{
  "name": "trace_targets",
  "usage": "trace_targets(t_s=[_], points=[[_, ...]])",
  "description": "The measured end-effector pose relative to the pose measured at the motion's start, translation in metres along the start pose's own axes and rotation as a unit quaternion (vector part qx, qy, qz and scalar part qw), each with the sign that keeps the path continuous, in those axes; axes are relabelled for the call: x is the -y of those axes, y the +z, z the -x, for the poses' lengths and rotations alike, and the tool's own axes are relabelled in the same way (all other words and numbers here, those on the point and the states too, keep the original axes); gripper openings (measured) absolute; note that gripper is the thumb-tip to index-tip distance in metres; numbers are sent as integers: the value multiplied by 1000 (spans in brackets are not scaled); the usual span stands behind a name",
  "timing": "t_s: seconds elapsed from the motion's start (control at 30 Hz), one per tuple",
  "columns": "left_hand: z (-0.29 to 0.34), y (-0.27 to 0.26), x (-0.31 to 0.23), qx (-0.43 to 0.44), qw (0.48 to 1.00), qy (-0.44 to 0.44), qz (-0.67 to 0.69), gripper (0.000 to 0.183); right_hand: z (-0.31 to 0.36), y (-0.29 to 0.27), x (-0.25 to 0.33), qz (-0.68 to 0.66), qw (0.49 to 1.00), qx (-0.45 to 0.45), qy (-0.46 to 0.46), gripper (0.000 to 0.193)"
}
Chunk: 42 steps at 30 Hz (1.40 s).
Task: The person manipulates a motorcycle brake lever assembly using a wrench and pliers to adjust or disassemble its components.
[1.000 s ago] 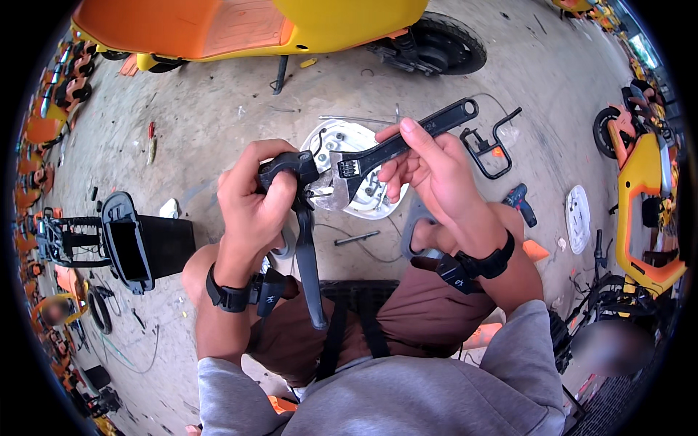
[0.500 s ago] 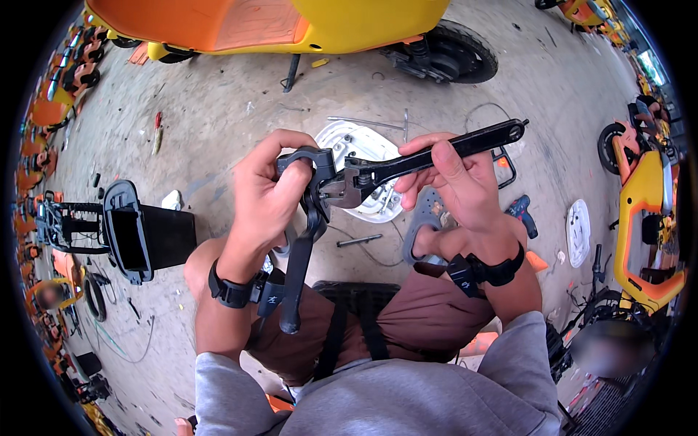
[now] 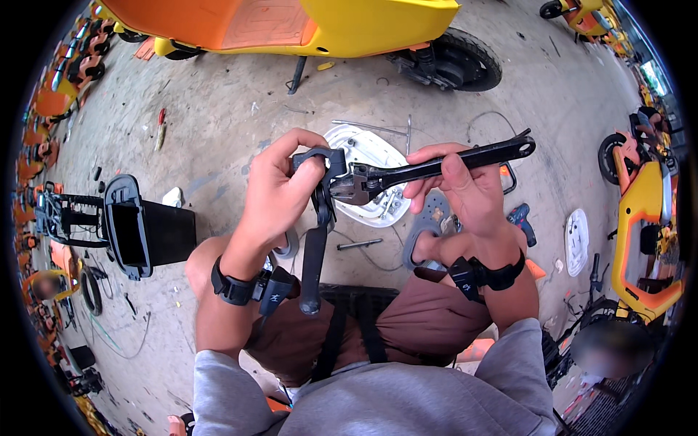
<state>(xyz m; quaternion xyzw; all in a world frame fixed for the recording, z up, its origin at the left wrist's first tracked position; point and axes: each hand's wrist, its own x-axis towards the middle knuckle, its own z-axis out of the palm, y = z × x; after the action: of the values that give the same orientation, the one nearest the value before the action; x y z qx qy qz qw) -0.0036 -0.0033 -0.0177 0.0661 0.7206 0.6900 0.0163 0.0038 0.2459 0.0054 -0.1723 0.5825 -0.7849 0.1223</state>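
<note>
In my left hand [image 3: 276,192] is a black brake lever [image 3: 313,261] with its clamp, the blade hanging down toward my lap. Fingers and thumb are wrapped round the clamp end. My right hand [image 3: 469,192] grips the handle of a black adjustable wrench [image 3: 422,170], thumb on top, with the handle end sticking out to the right. The wrench's jaws meet the lever's bracket just right of my left thumb; how tightly they sit on it I cannot tell. Below both hands, a white tray [image 3: 384,220] with small metal parts lies on the floor, partly covered.
A yellow and orange scooter [image 3: 378,25] stands ahead. On the floor lie a T-handle wrench [image 3: 371,128], a cordless drill [image 3: 521,224], a red-handled tool [image 3: 161,131] and a white panel [image 3: 576,243]. To the left is a black box [image 3: 171,232]; another yellow scooter [image 3: 632,232] stands right.
Both hands, with the lever and wrench, have shifted slightly right. The wrench handle has tilted down a little at its far end, and the lever's blade tip sits higher.
</note>
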Motion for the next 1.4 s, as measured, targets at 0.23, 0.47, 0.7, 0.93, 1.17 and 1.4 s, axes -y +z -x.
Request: trace_targets(t_s=[0.23, 0.47, 0.7, 0.93, 1.17, 1.4], points=[[2, -3, -9, 31, 994, -99, 31, 14, 2, 2, 4, 27, 999, 34, -26, 40], [-1, -1, -5, 40, 988, -136, 60, 16, 2, -3, 6, 62, 996, 60, -22, 41], [-6, 5, 15, -12, 999, -23, -48, 16, -5, 0, 2, -85, 988, -56, 113, 43], [-5, 3, 14, -13, 999, -28, -38, 16, -3, 5, 9, -30, 993, -73, 89, 28], [-6, 3, 12, -16, 999, -28, -14, 15, 0, -1, 14, -22, 996, -41, 79, 17], [-4, 5, 7, -64, 997, -11, 42, 13, 3, 1, 21, 36, 997, -4, 61, 20]])
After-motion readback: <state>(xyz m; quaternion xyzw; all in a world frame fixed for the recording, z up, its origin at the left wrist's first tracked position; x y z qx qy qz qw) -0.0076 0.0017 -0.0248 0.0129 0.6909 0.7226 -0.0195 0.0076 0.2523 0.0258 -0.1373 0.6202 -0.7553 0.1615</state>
